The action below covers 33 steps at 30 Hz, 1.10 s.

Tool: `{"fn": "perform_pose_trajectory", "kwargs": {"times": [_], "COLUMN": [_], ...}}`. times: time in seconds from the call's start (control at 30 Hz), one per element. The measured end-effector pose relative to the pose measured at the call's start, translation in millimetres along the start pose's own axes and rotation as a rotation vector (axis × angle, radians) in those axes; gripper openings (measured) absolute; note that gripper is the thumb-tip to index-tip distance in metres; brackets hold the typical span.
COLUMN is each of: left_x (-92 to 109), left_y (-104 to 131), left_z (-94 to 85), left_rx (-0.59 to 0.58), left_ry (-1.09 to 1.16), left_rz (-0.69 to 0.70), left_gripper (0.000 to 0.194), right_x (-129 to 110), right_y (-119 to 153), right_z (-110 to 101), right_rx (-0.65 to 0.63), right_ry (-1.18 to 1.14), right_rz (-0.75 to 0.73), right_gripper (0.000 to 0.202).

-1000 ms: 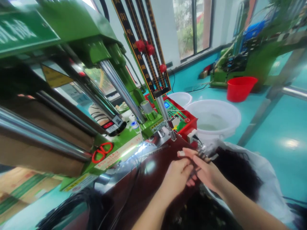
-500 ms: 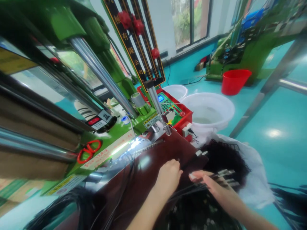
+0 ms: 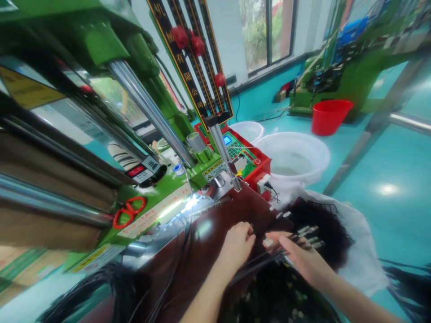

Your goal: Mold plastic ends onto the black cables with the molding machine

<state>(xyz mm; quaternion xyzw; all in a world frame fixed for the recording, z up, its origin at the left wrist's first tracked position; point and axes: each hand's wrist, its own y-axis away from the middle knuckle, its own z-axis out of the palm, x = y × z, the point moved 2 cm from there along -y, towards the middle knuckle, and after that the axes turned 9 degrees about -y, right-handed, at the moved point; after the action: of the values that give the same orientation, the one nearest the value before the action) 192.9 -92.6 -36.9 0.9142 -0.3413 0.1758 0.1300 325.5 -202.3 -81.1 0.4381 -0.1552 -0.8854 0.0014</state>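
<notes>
My left hand (image 3: 238, 242) is over the brown tabletop (image 3: 202, 251), its fingers curled together; whatever they may hold is hidden. Just to the right, my right hand (image 3: 292, 251) is closed round a bundle of thin black cables (image 3: 259, 264). Several metallic connector ends (image 3: 308, 235) stick out past its fingers, and a small white end shows at its fingertips. More black cables (image 3: 101, 287) lie in a coil at the table's lower left. Small white connectors (image 3: 284, 215) rest at the table's right edge.
A green press machine (image 3: 202, 172) with steel columns stands at the left, red-handled scissors (image 3: 129, 212) on its ledge. Behind the table is a red control box (image 3: 257, 172). White tubs (image 3: 292, 172), a red bucket (image 3: 330, 117) and a white sack (image 3: 365, 251) of black cables are at the right.
The view has shifted slightly. My right hand and the cable bundle have moved a little to the left; my left hand stays nearly in place, fingers still curled.
</notes>
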Motion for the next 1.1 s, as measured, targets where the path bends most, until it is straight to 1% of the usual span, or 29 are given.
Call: {"fn": "perform_pose_trajectory", "kwargs": {"times": [0.07, 0.13, 0.2, 0.3, 0.33, 0.37, 0.47, 0.5, 0.53, 0.57, 0.63, 0.73, 0.77, 0.8, 0.9, 0.97, 1.0, 1.1], "left_x": [-4, 0, 9, 26, 30, 34, 42, 43, 43, 42, 39, 37, 37, 37, 38, 36, 35, 28], "left_y": [1, 6, 13, 20, 21, 22, 26, 27, 29, 31, 34, 37, 38, 38, 35, 30, 26, 15], "left_z": [-10.7, -20.6, -26.9, -30.6, -30.5, -29.7, -24.1, -21.3, -18.0, -14.0, -4.4, 8.3, 10.8, 12.2, 10.7, 6.7, 4.3, -1.9], "left_rx": [0.092, 0.171, 0.205, 0.227, 0.197, 0.135, -0.150, -0.225, -0.273, -0.294, -0.293, -0.249, -0.234, -0.223, -0.207, -0.187, -0.160, -0.024], "left_ry": [0.102, 0.198, 0.294, 0.449, 0.534, 0.643, 0.995, 1.064, 1.102, 1.124, 1.165, 1.256, 1.276, 1.290, 1.322, 1.366, 1.398, 1.495], "left_rz": [-0.032, -0.017, 0.014, 0.019, 0.011, 0.007, 0.027, 0.033, 0.027, 0.001, -0.101, -0.253, -0.279, -0.290, -0.272, -0.255, -0.252, -0.270], "left_gripper": [0.009, 0.012, 0.015, 0.017, 0.017, 0.018, 0.024, 0.028, 0.031, 0.032, 0.031, 0.033, 0.034, 0.034, 0.034, 0.035, 0.034, 0.033], "right_x": [-6, -14, -23, -39, -43, -47, -52, -53, -54, -55, -62, -86, -95, -104, -120, -124, -123, -118], "right_y": [-4, -10, -17, -26, -28, -29, -29, -29, -29, -31, -37, -51, -56, -60, -66, -68, -69, -74], "right_z": [4, 12, 21, 33, 36, 40, 49, 51, 53, 54, 56, 62, 65, 69, 84, 93, 96, 102], "right_rx": [0.013, 0.014, -0.016, -0.118, -0.170, -0.237, -0.468, -0.512, -0.529, -0.525, -0.505, -0.500, -0.504, -0.504, -0.497, -0.521, -0.549, -0.623], "right_ry": [0.059, 0.068, 0.056, 0.090, 0.110, 0.120, 0.099, 0.095, 0.108, 0.125, 0.106, -0.003, 0.027, 0.123, 0.588, 0.800, 0.858, 0.944], "right_rz": [-0.021, -0.055, -0.091, -0.148, -0.147, -0.121, 0.072, 0.135, 0.180, 0.204, 0.167, -0.015, -0.064, -0.087, -0.078, -0.074, -0.076, -0.086], "right_gripper": [0.037, 0.038, 0.038, 0.034, 0.033, 0.034, 0.042, 0.043, 0.043, 0.041, 0.040, 0.048, 0.046, 0.042, 0.039, 0.044, 0.048, 0.057]}}
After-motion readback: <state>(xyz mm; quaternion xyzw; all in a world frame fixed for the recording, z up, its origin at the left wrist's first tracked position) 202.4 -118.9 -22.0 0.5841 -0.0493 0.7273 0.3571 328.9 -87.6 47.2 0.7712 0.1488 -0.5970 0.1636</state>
